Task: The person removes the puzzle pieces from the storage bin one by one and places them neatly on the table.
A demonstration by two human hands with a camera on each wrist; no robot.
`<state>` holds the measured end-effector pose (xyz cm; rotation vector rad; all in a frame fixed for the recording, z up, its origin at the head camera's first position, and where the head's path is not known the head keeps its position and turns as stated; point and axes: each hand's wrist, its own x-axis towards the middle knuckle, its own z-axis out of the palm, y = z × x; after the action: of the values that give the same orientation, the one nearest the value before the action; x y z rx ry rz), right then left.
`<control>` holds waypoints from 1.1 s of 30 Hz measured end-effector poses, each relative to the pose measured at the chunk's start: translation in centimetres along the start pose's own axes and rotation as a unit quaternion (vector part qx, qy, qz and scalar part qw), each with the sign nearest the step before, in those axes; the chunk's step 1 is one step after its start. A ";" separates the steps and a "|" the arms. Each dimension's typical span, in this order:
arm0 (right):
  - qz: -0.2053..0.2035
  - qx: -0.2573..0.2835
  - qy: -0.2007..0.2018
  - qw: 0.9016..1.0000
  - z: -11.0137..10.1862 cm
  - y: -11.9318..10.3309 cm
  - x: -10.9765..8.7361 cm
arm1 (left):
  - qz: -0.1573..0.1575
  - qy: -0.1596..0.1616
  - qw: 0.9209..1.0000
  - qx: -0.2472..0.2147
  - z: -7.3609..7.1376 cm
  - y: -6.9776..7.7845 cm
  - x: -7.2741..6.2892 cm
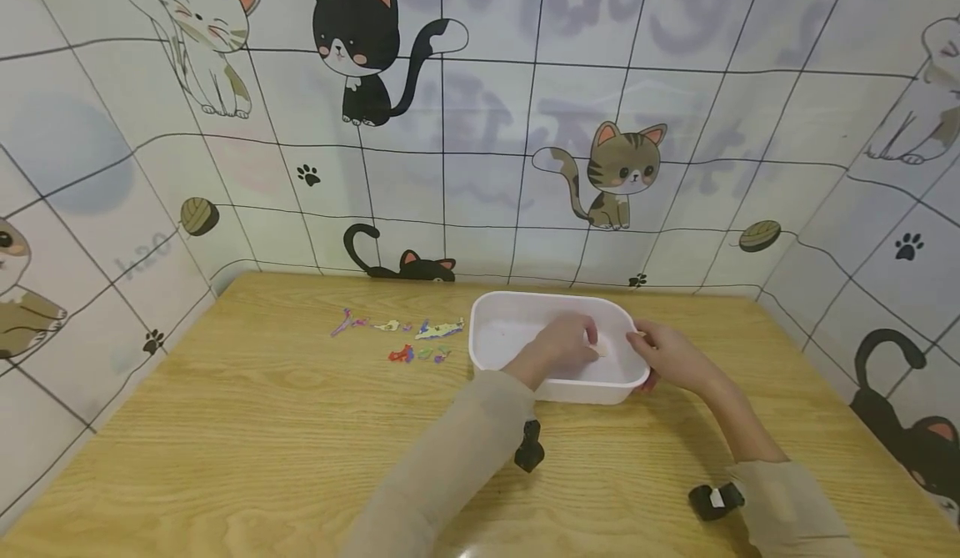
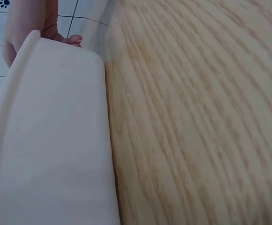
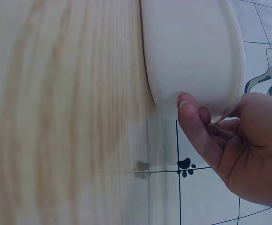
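Observation:
A white rectangular tub (image 1: 517, 304) stands on the wooden table. My left hand (image 1: 566, 343) reaches down inside it, fingers bent and close over the floor at the right end. A tiny pale piece (image 1: 602, 354) shows right by its fingertips; whether they pinch it I cannot tell. The tub's wall hides most of this hand in the left wrist view. At the tub's right end, my right hand (image 1: 667, 356) grips the rim, thumb on top and fingers (image 3: 194, 124) curled against the outer wall (image 3: 192, 56).
Left of the tub lie several small irregular coloured pieces: a purple-pink one (image 1: 345, 322), a yellow and blue one (image 1: 440, 329) and a red one (image 1: 401, 354) among them. Behind the wooden table (image 1: 262, 424) and at its sides hangs a cat-patterned sheet (image 1: 487, 166).

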<state>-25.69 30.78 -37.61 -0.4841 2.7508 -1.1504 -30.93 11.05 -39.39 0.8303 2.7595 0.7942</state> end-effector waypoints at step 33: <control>-0.008 0.006 0.002 1.000 0.1 -0.2 -0.1 | 0.055 -0.032 0.998 -0.014 -0.3 0.1 0.3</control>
<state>-25.54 30.65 -37.57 -0.5040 2.7468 -1.1716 -31.22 11.16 -39.04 0.9916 2.6608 0.8079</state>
